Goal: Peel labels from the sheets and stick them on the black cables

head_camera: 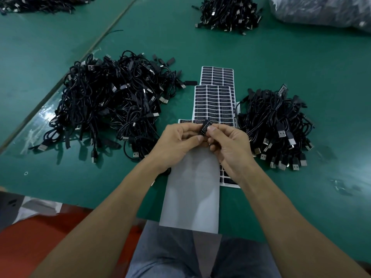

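Observation:
Both of my hands meet over the middle of the green table. My left hand and my right hand pinch a small black cable module with a label between the fingertips. Its cable is mostly hidden under my hands. Just beyond lie sheets of black labels, overlapping each other. A blank white backing sheet lies under my wrists and hangs over the table edge. A big heap of black cables sits to the left, a smaller heap to the right.
Another cable pile lies at the far centre and one more at the far left corner. A clear plastic bag sits far right. A seam runs diagonally across the table's left part. My knees show below the table edge.

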`<state>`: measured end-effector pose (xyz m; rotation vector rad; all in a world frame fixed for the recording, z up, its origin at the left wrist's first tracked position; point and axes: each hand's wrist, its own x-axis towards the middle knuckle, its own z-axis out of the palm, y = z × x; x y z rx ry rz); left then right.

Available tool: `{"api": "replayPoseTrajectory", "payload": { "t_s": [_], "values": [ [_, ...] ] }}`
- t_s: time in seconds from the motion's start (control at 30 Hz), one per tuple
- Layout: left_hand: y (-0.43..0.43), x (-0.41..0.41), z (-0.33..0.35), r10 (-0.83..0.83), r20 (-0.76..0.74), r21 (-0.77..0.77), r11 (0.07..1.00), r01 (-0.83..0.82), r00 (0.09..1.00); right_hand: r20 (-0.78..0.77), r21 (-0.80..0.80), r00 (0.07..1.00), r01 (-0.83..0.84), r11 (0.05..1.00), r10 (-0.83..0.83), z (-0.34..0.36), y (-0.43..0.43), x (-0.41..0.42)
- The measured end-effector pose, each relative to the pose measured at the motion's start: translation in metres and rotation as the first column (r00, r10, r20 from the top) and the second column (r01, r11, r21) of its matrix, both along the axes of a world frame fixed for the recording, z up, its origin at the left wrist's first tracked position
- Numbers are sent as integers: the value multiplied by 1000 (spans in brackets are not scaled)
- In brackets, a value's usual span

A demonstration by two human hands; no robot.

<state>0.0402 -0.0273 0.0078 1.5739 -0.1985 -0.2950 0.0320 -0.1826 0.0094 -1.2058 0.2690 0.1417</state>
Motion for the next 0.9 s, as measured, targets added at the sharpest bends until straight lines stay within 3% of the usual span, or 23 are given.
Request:
{"api": "replayPoseTrajectory", "payload": {
  "t_s": [0.9],
  "values": [
    [-1,0,-1,17,-25,83,996,-15,1000,199,-391,979,121,912,-44,-15,6,-2]
  ]
}}
